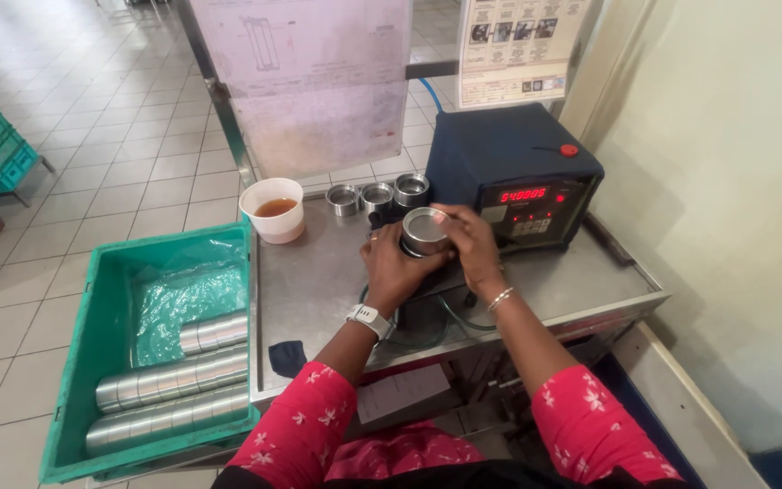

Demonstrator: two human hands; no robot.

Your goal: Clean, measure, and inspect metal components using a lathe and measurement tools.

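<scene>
- Both hands closed around one metal ring [424,230], held over the steel table [319,290] in front of the dark blue meter box [500,163].
- Left hand [395,267] gripped the ring from below-left; right hand [468,237] wrapped its right side.
- Three similar rings [376,196] stood in a row behind, beside a cup of brown liquid [273,209].
- Green crate [92,362] at left held stacked rings.
</scene>
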